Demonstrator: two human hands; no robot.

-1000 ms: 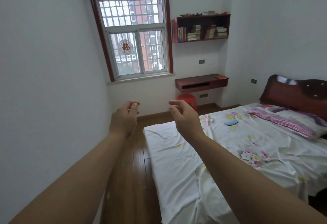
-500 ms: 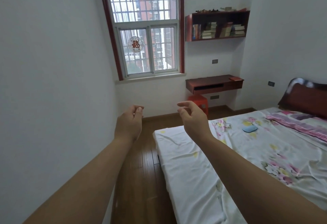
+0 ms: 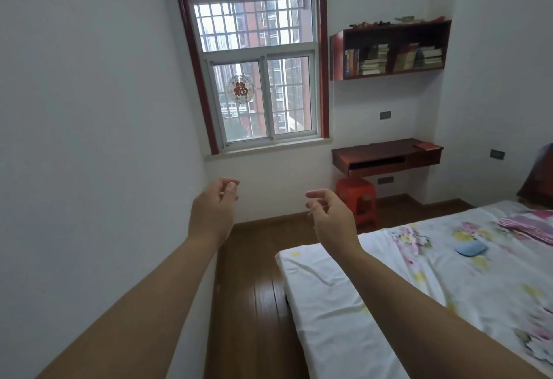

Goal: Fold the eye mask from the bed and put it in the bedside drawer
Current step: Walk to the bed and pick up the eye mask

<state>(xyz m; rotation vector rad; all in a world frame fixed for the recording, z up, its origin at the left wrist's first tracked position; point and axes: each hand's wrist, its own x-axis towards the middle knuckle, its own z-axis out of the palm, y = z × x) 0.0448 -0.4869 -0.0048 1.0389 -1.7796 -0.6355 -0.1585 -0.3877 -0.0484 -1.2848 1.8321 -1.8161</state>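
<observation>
A bare white wall (image 3: 83,139) fills the left side, and both of the person's arms reach forward into the room with nothing in either hand. The left hand (image 3: 214,209) hangs in the air in front of the wall corner, its fingers curled loosely in toward the thumb, empty. Behind it a red-framed window (image 3: 254,73) with a grille carries one round red paper ornament (image 3: 241,90) on the glass. The right hand (image 3: 330,217) floats just beside the foot corner of the bed (image 3: 329,304), fingers bent and slightly apart, holding nothing. A strip of wooden floor (image 3: 248,304) runs between wall and mattress. Farther right, one orange plastic stool (image 3: 357,199) stands under a wall-mounted desk (image 3: 386,157), and above that one wall shelf (image 3: 389,49) holds stacked books. On the flowered sheet lies the single eye mask (image 3: 470,248), a small pale-blue, flattish oval, unfolded as far as I can tell, well apart from both hands with open bedding between. A striped pink pillow (image 3: 529,226) sits just beyond it, below the dark headboard (image 3: 538,181) at the frame's edge.
</observation>
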